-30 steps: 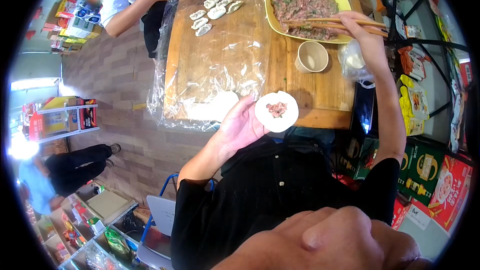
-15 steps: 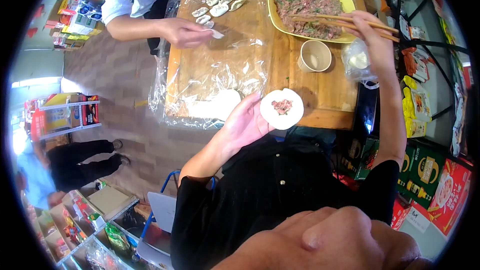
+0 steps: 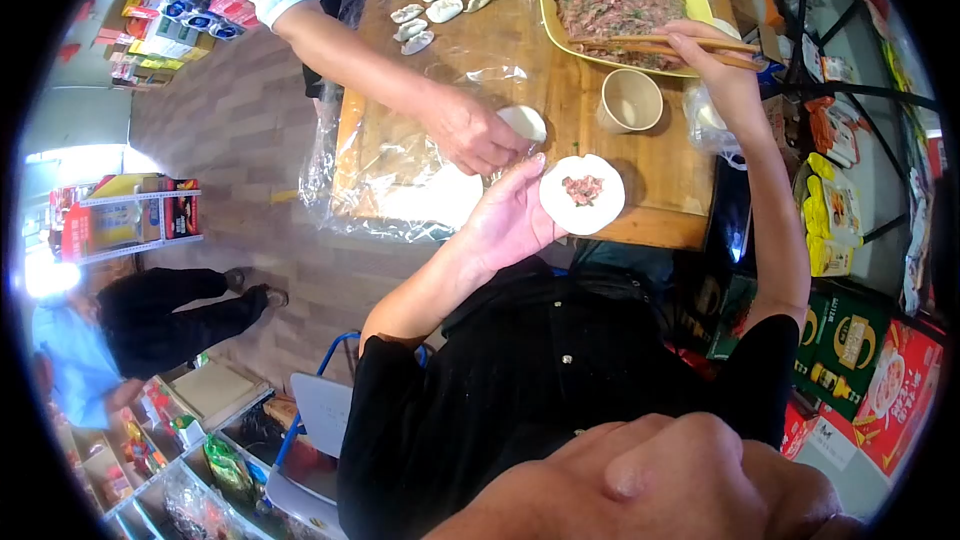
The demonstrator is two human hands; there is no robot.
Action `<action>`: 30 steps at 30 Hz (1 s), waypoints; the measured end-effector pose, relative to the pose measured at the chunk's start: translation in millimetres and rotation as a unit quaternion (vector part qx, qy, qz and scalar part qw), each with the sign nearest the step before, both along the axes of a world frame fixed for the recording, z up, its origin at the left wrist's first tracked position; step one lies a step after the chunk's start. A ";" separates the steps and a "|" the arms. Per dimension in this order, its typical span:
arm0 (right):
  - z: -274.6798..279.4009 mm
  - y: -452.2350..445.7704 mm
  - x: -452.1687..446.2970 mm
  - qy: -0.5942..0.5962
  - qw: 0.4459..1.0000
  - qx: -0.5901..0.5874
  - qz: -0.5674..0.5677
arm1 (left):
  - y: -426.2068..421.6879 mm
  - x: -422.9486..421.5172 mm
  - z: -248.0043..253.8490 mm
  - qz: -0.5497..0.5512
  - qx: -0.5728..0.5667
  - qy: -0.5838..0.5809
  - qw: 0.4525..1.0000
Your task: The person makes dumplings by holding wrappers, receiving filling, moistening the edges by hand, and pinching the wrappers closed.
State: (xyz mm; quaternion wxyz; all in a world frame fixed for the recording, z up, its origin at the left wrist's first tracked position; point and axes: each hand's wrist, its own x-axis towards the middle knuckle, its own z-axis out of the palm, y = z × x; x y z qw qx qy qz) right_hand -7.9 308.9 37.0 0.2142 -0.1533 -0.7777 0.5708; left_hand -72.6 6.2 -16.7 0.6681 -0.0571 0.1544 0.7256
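My left hand (image 3: 512,212) holds a round white dumpling wrapper (image 3: 567,219) near the table's front edge. A small heap of meat filling (image 3: 583,190) with green bits lies in the wrapper's middle. My right hand (image 3: 715,68) is closed on a pair of chopsticks (image 3: 640,41), whose tips are over the minced meat. That meat fills a yellow square bowl (image 3: 548,2) at the back of the table. Below the bowl stands a paper cup (image 3: 632,102), close to my right hand.
Across the table, a co-worker's hand (image 3: 470,130) is at another wrapper (image 3: 523,124). Several folded dumplings (image 3: 444,9) lie on clear plastic film (image 3: 390,90). A plastic bag (image 3: 708,120) sits at the table's right edge. Another person (image 3: 150,325) stands at the left by shelves.
The co-worker's hand has moved right and toward me, with a wrapper now beside my left hand. My left hand and its wrapper have shifted slightly right and up. The chopsticks remain at the meat.
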 end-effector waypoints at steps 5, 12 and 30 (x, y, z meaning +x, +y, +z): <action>3.6 -3.5 1.0 0.046 0.997 -0.057 -0.007 | -5.6 -2.1 -1.7 -0.004 0.021 0.013 1.000; 28.3 -7.0 49.0 0.136 0.978 -0.157 -0.025 | -6.1 -8.5 6.4 0.045 0.003 0.026 0.999; 92.2 -95.4 116.0 -0.012 0.981 0.069 0.179 | -26.2 13.2 18.8 0.022 0.094 -0.002 0.995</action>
